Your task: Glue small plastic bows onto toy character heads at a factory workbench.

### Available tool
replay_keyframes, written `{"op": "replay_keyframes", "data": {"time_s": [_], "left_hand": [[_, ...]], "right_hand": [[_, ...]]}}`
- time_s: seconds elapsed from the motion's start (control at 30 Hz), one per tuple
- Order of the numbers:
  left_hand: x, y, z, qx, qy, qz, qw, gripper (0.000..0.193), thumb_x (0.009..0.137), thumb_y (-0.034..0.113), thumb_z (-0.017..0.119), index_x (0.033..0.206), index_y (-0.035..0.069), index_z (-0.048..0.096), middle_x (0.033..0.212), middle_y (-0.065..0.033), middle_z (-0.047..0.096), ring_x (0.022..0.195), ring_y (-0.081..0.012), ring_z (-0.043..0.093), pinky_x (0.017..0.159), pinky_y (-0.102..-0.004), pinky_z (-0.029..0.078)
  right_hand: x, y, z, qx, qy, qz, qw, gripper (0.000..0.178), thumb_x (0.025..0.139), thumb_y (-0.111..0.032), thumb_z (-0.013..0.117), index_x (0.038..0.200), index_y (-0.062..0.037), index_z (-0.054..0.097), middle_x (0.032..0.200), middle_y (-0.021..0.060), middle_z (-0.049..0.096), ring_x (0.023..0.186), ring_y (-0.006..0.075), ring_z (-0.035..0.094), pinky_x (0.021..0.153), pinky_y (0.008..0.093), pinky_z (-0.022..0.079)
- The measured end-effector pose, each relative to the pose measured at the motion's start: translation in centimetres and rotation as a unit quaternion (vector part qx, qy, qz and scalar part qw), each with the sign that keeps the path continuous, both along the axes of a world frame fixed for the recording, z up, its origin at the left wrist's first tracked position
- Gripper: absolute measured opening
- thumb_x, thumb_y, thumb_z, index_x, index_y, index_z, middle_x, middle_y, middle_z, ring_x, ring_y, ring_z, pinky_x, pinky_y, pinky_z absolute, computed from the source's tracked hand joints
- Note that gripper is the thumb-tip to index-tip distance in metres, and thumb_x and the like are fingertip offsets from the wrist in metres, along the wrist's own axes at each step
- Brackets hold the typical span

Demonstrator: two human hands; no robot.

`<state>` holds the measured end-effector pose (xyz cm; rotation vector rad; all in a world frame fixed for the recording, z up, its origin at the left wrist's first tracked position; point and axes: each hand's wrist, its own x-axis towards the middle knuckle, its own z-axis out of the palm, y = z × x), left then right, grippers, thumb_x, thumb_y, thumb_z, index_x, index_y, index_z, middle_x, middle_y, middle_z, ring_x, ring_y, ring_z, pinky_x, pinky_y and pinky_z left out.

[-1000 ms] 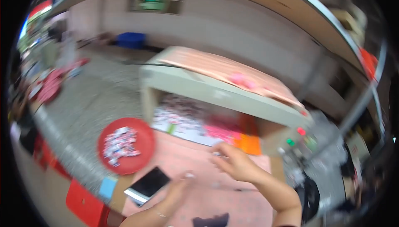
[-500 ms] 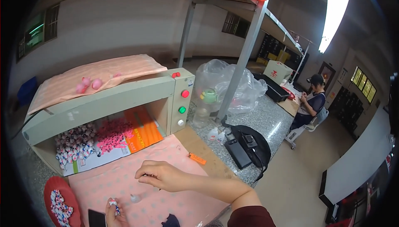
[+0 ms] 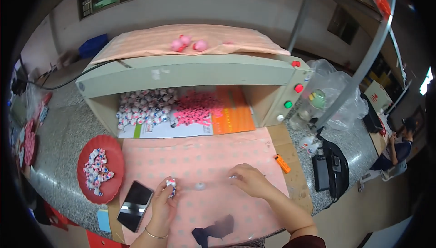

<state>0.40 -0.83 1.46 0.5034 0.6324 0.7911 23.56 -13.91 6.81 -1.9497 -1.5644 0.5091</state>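
small white and pink figurine (image 3: pixel 170 183) sits pinched in the left hand (image 3: pixel 163 201) fingertips above the pink cloth (image 3: pixel 204 157), lifted for handling, while the right hand (image 3: pixel 249 180) presses flat beside it, contents unclear.

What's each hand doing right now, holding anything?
Left hand: closed on a small white-and-red figurine.
Right hand: palm down on the pink dotted cloth, fingertips at a tiny piece; grip cannot be told.

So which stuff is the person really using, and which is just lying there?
In use:
- small figure in the left hand
- tiny clear piece
- right hand on the pink cloth
- red plate of similar figures

Lying about:
- phone
- orange lighter
- plastic bottle
- black bag
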Motion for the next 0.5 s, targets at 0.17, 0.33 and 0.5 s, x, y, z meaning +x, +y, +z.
{"op": "replay_keyframes", "data": {"time_s": [0.17,0.33,0.5], "left_hand": [[0.1,0.0,0.2,0.002,0.000,-0.010,1.000,0.030,0.081,0.002,0.052,0.110,0.002,0.047,0.099,-0.0087,0.057,0.083,-0.0155,0.058,0.071,-0.0233,0.049],[-0.1,0.2,0.2,-0.012,0.005,-0.011,1.000,0.030,0.080,0.002,0.052,0.110,0.002,0.048,0.097,-0.0078,0.057,0.083,-0.0155,0.058,0.071,-0.0237,0.049],[-0.3,0.2,0.0,-0.016,-0.007,-0.019,1.000,0.028,0.080,0.002,0.052,0.109,0.002,0.048,0.096,-0.0076,0.057,0.083,-0.0155,0.058,0.070,-0.0240,0.050]], "right_hand": [[-1.2,1.6,-2.3,0.012,0.018,0.041,0.999,0.022,0.073,-0.010,0.061,0.095,-0.0062,0.057,0.096,0.0098,0.056,0.090,0.0241,0.052,0.077,0.0328,0.043],[0.1,1.2,-3.4,0.106,-0.049,0.021,0.993,0.027,0.072,-0.010,0.063,0.098,-0.0080,0.058,0.109,0.0106,0.052,0.097,0.0275,0.048,0.082,0.0343,0.041],[0.2,0.4,-5.1,0.069,-0.106,0.050,0.991,0.020,0.072,-0.007,0.062,0.092,-0.0071,0.060,0.097,0.0097,0.052,0.092,0.0271,0.049,0.079,0.0334,0.042]]}}
